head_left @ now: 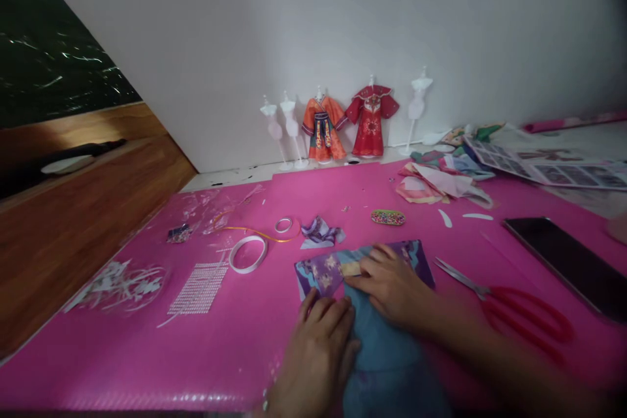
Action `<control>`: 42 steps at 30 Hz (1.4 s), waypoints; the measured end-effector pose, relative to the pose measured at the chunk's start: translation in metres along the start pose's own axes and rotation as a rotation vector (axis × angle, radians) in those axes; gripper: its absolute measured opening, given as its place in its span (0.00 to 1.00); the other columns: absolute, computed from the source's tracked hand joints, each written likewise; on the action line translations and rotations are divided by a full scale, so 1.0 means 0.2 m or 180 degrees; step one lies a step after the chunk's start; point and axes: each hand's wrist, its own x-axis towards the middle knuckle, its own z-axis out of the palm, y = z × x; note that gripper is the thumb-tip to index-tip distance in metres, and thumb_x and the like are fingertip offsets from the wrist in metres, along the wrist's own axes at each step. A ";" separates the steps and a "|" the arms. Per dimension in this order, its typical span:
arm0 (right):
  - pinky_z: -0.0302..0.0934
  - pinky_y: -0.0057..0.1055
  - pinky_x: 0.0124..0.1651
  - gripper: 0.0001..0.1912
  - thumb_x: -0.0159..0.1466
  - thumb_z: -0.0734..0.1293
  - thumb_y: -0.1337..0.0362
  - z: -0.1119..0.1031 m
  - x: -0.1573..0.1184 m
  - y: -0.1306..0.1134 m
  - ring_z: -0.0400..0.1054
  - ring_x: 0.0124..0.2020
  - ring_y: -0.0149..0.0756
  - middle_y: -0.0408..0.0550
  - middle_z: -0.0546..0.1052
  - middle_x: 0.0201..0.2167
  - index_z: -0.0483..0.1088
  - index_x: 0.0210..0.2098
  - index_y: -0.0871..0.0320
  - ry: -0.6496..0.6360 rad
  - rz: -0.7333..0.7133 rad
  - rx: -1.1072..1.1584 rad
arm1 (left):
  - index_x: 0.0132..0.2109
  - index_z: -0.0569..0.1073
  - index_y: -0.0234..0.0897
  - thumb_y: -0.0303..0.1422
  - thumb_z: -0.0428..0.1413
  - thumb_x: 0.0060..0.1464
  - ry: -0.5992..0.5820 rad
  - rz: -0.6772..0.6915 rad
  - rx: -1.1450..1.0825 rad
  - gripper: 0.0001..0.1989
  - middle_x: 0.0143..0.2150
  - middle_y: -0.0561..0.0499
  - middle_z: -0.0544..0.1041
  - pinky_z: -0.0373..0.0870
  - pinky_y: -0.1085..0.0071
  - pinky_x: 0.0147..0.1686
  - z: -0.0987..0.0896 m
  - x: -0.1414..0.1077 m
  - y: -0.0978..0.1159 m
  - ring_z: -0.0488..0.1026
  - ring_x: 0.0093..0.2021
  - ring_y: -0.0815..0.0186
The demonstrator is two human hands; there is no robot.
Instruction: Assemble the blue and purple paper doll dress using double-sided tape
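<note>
A blue and purple patterned doll garment (386,346) lies on the pink mat, its wide purple part across the top. My left hand (321,339) rests on its lower left part, fingers bent and close together at the fabric edge. My right hand (392,281) is on the upper middle, thumb and fingers together beside a small cream patch (351,269). Whether fabric is pinched under the fingertips is hard to tell. A purple fabric scrap (321,233) sits just above the garment. Red-handled scissors (526,313) lie to the right.
On the pink mat (220,366) are a white tape roll (248,255), a bead sheet (200,289), a bag of strips (122,284), a colourful oval case (388,217) and a dark phone (563,261). Dressed doll stands (371,121) line the wall, near fabric scraps (431,181).
</note>
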 end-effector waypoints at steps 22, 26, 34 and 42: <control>0.50 0.45 0.55 0.14 0.63 0.63 0.69 0.04 -0.01 -0.02 0.60 0.42 0.42 0.48 0.74 0.38 0.75 0.46 0.53 0.0160 -0.0124 0.0059 | 0.54 0.74 0.38 0.31 0.58 0.58 0.0012 -0.0052 -0.0040 0.17 0.49 0.50 0.80 0.70 0.48 0.56 -0.01 0.01 0.01 0.75 0.48 0.55; 0.52 0.44 0.54 0.13 0.63 0.63 0.70 0.03 -0.01 -0.03 0.61 0.41 0.43 0.48 0.73 0.37 0.76 0.44 0.53 0.0090 -0.0051 0.0072 | 0.54 0.74 0.37 0.31 0.58 0.58 0.0058 -0.0015 0.0026 0.16 0.50 0.49 0.80 0.70 0.47 0.55 -0.01 0.01 0.01 0.75 0.47 0.55; 0.48 0.47 0.59 0.13 0.62 0.64 0.69 0.03 -0.04 -0.03 0.61 0.44 0.42 0.49 0.74 0.42 0.76 0.44 0.52 0.0176 -0.0232 0.0202 | 0.55 0.74 0.37 0.32 0.58 0.59 0.0067 0.0018 0.0131 0.17 0.50 0.49 0.80 0.71 0.48 0.54 -0.01 0.00 0.01 0.75 0.47 0.55; 0.50 0.45 0.56 0.13 0.64 0.63 0.70 0.02 -0.04 -0.03 0.61 0.41 0.40 0.47 0.73 0.35 0.76 0.43 0.52 0.0208 -0.0255 0.0274 | 0.48 0.76 0.40 0.32 0.55 0.61 0.0155 0.0205 0.0137 0.10 0.47 0.53 0.81 0.68 0.51 0.57 -0.08 -0.01 0.04 0.75 0.48 0.59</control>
